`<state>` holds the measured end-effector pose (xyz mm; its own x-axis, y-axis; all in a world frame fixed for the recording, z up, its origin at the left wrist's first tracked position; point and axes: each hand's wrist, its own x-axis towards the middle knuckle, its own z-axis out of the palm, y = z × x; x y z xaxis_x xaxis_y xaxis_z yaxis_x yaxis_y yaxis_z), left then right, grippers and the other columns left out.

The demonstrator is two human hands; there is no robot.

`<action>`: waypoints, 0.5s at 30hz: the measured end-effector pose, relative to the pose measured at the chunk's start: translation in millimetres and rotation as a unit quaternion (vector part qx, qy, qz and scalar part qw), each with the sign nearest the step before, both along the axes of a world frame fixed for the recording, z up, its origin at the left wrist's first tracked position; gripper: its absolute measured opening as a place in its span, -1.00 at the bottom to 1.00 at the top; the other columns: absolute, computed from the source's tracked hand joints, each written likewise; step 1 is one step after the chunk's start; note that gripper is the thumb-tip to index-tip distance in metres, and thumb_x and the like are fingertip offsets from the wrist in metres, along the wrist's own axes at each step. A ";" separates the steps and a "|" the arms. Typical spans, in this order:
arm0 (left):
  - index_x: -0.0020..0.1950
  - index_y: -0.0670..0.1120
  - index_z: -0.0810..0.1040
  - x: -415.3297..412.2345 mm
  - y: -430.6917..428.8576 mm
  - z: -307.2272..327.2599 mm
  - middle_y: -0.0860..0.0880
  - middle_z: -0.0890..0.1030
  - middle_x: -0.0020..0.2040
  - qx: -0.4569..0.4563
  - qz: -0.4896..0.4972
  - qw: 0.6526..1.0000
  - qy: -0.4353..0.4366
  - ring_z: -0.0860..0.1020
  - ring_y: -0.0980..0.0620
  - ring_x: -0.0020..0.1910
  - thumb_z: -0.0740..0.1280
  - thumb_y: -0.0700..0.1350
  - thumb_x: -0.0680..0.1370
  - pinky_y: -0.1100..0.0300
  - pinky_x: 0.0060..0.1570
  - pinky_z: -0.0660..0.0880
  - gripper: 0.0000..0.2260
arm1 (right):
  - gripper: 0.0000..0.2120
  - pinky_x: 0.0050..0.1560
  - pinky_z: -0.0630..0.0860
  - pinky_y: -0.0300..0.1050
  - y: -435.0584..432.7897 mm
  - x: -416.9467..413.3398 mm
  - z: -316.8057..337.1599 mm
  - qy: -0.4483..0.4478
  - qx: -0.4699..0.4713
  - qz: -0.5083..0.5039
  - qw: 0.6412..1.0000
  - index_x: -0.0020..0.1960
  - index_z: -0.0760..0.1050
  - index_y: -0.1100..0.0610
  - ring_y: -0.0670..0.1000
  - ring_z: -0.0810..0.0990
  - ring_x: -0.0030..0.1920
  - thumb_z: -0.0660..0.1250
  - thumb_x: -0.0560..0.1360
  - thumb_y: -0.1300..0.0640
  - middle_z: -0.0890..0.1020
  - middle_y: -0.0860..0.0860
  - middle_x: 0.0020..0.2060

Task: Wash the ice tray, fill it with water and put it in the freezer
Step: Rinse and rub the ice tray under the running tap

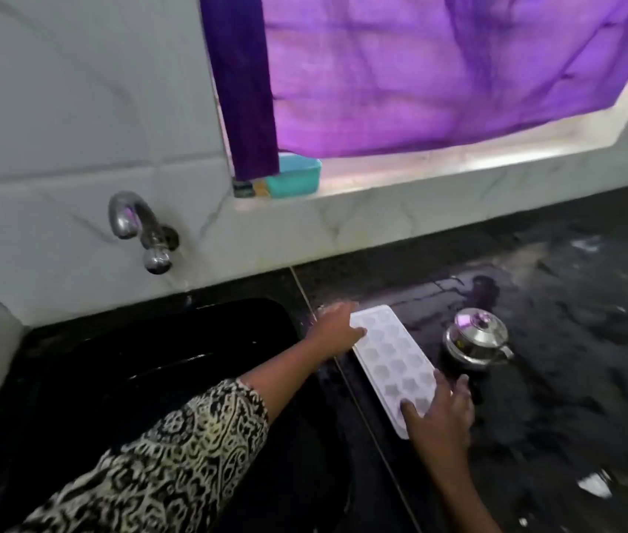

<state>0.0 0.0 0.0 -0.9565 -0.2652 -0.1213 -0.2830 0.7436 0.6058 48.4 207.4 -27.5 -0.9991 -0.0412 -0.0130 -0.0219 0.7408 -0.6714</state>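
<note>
A white ice tray with several round cells lies lengthwise over the dark countertop, just right of the black sink. My left hand grips the tray's far end, thumb on top. Around its near end my right hand is closed, fingers over the top. A chrome tap juts from the white tiled wall above the sink; I see no water running from it.
A steel lidded pot stands on the wet black counter right beside the tray. A teal box sits on the window sill under a purple curtain.
</note>
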 end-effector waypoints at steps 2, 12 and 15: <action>0.55 -0.11 0.18 -9.9 8.1 -0.8 -0.16 0.19 0.55 -0.018 0.008 1.000 -0.017 0.21 -0.12 0.51 0.30 0.00 0.60 0.11 0.42 0.20 -0.42 | -0.22 0.45 -0.09 0.02 -0.2 -1.1 -2.5 -0.044 -0.017 -0.028 0.998 0.52 0.07 0.18 0.26 -0.12 0.50 0.42 0.44 0.11 -0.14 0.27 0.51; 0.50 -0.20 0.27 -41.4 14.4 -11.3 -0.18 0.33 0.48 0.068 0.079 0.991 -0.079 0.35 -0.13 0.43 0.31 0.00 0.59 0.13 0.32 0.34 -0.45 | -0.22 0.49 -0.01 -0.03 -12.7 -3.1 -8.4 -0.130 -0.214 -0.131 0.959 0.54 -0.04 0.12 0.18 -0.14 0.52 0.34 0.47 0.22 -0.24 0.22 0.51; 0.37 -0.22 0.43 -40.4 3.0 -10.7 -0.18 0.47 0.36 0.088 0.132 0.985 -0.066 0.46 -0.15 0.32 0.31 -0.01 0.57 0.13 0.18 0.40 -0.56 | -0.27 0.45 0.05 -0.05 -9.8 -5.5 -8.4 -0.092 -0.248 -0.147 0.953 0.54 0.02 0.12 0.15 -0.04 0.52 0.32 0.48 0.25 -0.12 0.20 0.53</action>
